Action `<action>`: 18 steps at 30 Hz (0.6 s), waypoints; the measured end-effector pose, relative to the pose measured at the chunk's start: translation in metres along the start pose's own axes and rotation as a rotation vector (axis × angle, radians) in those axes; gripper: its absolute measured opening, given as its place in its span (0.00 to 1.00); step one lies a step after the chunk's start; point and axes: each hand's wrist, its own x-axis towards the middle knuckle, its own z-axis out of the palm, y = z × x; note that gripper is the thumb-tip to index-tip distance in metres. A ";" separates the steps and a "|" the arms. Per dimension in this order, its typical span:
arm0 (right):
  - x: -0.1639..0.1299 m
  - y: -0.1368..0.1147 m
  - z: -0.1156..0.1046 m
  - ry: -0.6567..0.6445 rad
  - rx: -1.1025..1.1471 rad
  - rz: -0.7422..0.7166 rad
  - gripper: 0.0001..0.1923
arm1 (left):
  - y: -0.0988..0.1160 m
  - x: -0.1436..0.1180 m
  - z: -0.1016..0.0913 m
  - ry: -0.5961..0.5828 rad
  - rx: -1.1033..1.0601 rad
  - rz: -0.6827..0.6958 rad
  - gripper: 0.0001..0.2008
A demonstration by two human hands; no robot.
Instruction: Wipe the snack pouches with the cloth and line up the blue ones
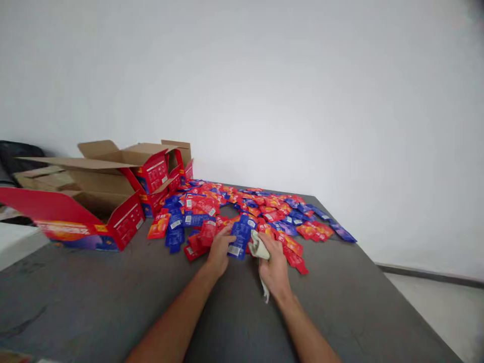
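In the head view, my left hand (221, 249) is closed on the left edge of a blue pouch (240, 239) with white print and a barcode label. My right hand (274, 266) grips a folded off-white cloth (259, 247), whose loose end hangs below the palm. The cloth is right beside the pouch's right edge; I cannot tell whether they touch. Just beyond both hands spreads a heap of red pouches (207, 234) and blue pouches (175, 228), many overlapping.
Open red cardboard boxes (128, 222) with raised flaps stand along the left of the dark table (113, 297). A white wall (287, 101) rises behind the table. A black bag (20, 151) is at the far left. The table's right edge slants toward a pale floor (427, 297).
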 end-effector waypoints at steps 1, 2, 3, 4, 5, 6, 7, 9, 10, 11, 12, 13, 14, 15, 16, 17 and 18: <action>-0.001 0.000 0.001 -0.006 0.021 -0.002 0.31 | -0.001 0.001 0.000 0.025 0.012 0.014 0.26; -0.001 0.000 0.002 -0.015 0.041 -0.006 0.31 | -0.003 0.002 -0.001 0.040 0.022 0.023 0.27; -0.002 -0.001 0.003 -0.026 0.059 -0.012 0.31 | -0.005 0.003 -0.001 0.045 0.030 0.028 0.27; -0.003 -0.002 0.005 -0.041 0.076 -0.021 0.32 | -0.007 0.003 -0.001 0.041 0.036 0.028 0.26; -0.004 -0.003 0.006 -0.058 0.096 -0.033 0.32 | -0.009 0.003 0.000 0.018 0.045 0.027 0.25; -0.005 -0.005 0.007 -0.078 0.111 -0.048 0.33 | -0.012 0.003 0.001 -0.010 0.051 0.017 0.23; -0.006 -0.008 0.008 -0.100 0.118 -0.065 0.34 | -0.014 0.002 0.002 -0.031 0.044 0.000 0.20; -0.008 -0.012 0.011 -0.147 0.113 -0.102 0.35 | -0.016 0.001 0.005 -0.047 -0.031 -0.051 0.14; -0.009 -0.014 0.012 -0.171 0.105 -0.123 0.36 | -0.016 -0.001 0.007 -0.047 -0.094 -0.089 0.12; -0.010 -0.015 0.014 -0.191 0.096 -0.148 0.36 | -0.015 -0.002 0.009 -0.051 -0.161 -0.125 0.10; -0.011 -0.016 0.016 -0.210 0.087 -0.173 0.37 | -0.013 -0.003 0.011 -0.067 -0.216 -0.159 0.11; -0.012 -0.016 0.017 -0.223 0.077 -0.197 0.37 | -0.011 -0.005 0.012 -0.098 -0.253 -0.192 0.13; -0.012 -0.016 0.017 -0.230 0.065 -0.218 0.37 | -0.008 -0.007 0.014 -0.138 -0.271 -0.224 0.14; -0.012 -0.015 0.017 -0.228 0.052 -0.232 0.37 | -0.005 -0.008 0.015 -0.177 -0.274 -0.249 0.15; -0.011 -0.013 0.016 -0.217 0.036 -0.235 0.38 | -0.003 -0.010 0.015 -0.211 -0.270 -0.264 0.15; -0.009 -0.011 0.014 -0.191 0.016 -0.223 0.38 | -0.001 -0.012 0.016 -0.233 -0.263 -0.279 0.14; -0.008 -0.009 0.010 -0.149 -0.006 -0.198 0.39 | 0.000 -0.014 0.016 -0.248 -0.253 -0.294 0.13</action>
